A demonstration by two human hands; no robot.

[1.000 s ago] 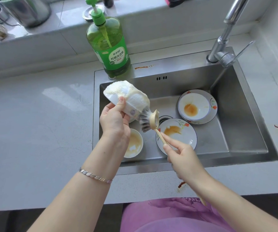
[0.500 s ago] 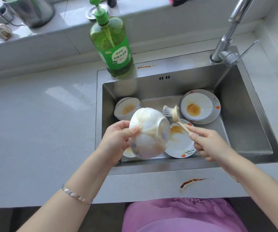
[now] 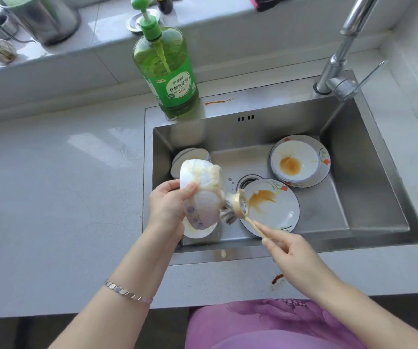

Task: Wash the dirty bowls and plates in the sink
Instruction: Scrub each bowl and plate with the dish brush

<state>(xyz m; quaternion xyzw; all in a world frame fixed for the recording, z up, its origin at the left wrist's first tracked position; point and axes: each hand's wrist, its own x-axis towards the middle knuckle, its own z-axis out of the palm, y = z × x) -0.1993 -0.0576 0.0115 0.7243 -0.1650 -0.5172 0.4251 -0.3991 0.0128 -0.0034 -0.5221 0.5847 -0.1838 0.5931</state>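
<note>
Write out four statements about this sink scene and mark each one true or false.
1. The left hand holds a soapy bowl over the sink. True.
2. The right hand holds a sponge. False: it grips the handle of a dish brush.
3. The green soap bottle stands at the sink's back left corner. True.
4. The dishes lying in the right part of the sink are clean. False: the near plate and the far dish both show orange stains.
</note>
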